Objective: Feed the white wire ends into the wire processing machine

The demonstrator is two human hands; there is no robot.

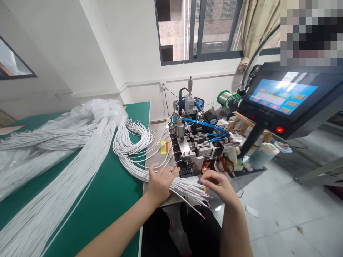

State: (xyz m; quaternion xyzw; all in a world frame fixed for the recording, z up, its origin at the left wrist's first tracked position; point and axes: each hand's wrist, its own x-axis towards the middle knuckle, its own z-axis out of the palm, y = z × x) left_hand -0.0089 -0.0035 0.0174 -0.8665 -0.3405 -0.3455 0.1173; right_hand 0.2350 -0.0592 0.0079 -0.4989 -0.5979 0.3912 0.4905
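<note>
**Cable bundle at the machine edge, batch looks partway**

Bundle of white cables (187,189) lies on the near edge of the bench, just in front of the machine (184,150), reddish tips fanned out toward the right. Left hand (162,182) lies across the bundle, fingers loosely bent over it; can't tell if it actually clamps. Right hand (217,184) is at the tips, thumb and index nearly meeting; can't confirm whether a cable end is pinched between them.

Progress, my read: the bundle is pulled together, tips roughly grouped but uneven, one cable straying low. Several single cables curve toward the machine's left side; their ends aren't readable. The bundle loops back onto the green table (107,207), where a large stock of long cables (69,178) lies, so plenty appears left. Finished count: can't tell, tips too small to judge.
</note>
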